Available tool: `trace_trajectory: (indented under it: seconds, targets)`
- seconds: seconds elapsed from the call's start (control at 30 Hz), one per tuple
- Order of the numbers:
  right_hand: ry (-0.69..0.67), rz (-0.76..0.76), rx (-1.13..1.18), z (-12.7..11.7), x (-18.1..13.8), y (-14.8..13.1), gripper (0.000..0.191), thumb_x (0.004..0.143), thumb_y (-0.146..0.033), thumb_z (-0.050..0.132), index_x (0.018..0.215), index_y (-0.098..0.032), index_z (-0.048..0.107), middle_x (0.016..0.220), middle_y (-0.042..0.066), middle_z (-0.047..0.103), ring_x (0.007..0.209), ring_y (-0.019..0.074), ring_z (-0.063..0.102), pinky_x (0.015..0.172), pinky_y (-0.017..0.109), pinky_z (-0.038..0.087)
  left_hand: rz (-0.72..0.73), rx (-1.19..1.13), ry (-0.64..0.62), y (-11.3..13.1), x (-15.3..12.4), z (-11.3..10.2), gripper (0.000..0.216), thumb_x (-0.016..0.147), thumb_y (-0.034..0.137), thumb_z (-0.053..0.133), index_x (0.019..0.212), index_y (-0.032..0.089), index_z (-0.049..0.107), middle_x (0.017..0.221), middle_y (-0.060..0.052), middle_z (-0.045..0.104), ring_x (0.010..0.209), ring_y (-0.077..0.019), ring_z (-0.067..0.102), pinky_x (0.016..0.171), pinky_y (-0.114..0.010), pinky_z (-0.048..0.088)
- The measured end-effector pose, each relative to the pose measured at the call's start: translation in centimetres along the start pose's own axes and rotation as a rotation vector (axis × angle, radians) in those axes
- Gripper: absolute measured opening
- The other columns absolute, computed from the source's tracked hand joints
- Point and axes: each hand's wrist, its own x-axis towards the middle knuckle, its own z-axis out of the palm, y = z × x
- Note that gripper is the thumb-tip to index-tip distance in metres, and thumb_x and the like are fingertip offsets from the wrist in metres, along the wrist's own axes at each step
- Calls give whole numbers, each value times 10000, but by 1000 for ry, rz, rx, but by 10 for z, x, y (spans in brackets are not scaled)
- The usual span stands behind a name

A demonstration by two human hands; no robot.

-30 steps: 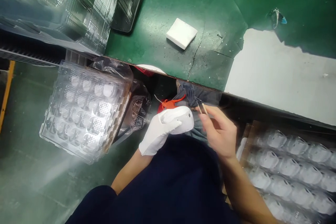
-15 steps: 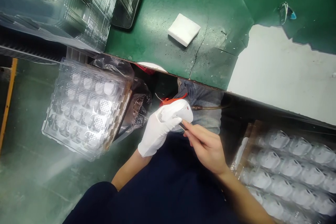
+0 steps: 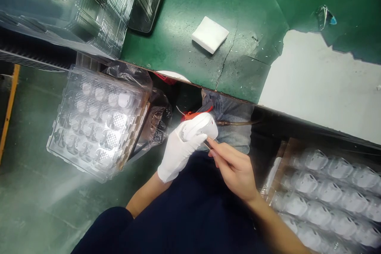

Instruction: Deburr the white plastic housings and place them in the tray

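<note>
A smooth white plastic housing (image 3: 206, 124) with a small red mark is held over my lap. My left hand (image 3: 180, 149), in a white glove, is closed around it from the left, thumb along its near side. My bare right hand (image 3: 233, 164) pinches a thin, dark metal blade-like tool (image 3: 207, 143), whose tip lies against the housing's near edge by the left thumb. The tool's exact kind is hidden by the fingers. An orange-red cord (image 3: 196, 114) shows just behind the housing.
Clear trays (image 3: 58, 143) with white parts stand at left; more white parts (image 3: 305, 180) sit in trays at right. On the green table (image 3: 178, 47) lie a white block (image 3: 210, 33), a phone (image 3: 147, 2) and a white sheet (image 3: 321, 79). Stacked clear trays (image 3: 98, 4) occupy the upper left.
The white housing has tilted slightly in my left hand. My right hand has shifted a little, with the tool still at the housing's near edge.
</note>
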Motion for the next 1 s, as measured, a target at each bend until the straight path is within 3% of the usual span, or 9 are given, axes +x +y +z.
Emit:
trace_trajectory:
  seconds: [0.17,0.37,0.83,1.0]
  targets:
    - [-20,4,-4,0,1,-3,603,1009,22,622,1495,-321,717,941,8,810,760,96,734,778,197,636,-12,-22,16,-2,1,1,453,878,301,909,1319,272,810,1418,-78,786,1322,-329,750,1177,-448,586]
    - [-29,14,-22,-2,3,-6,524,1004,-1,643,1438,-269,765,874,16,801,717,110,735,734,204,640,-49,32,58,4,1,1,422,863,314,924,1267,247,822,1417,-85,785,1362,-340,726,1214,-472,561]
    - [-18,0,-23,-4,2,-7,564,982,18,667,1434,-306,763,863,-2,797,711,99,721,716,185,614,-85,119,43,13,0,0,422,883,316,910,1274,210,789,1425,-126,775,1354,-339,732,1226,-520,550]
    - [-17,14,-48,-4,3,-7,480,1004,-27,661,1393,-273,797,824,11,780,683,114,705,678,216,605,-81,128,24,9,2,-4,429,891,305,906,1298,233,793,1419,-106,782,1353,-317,733,1215,-485,559]
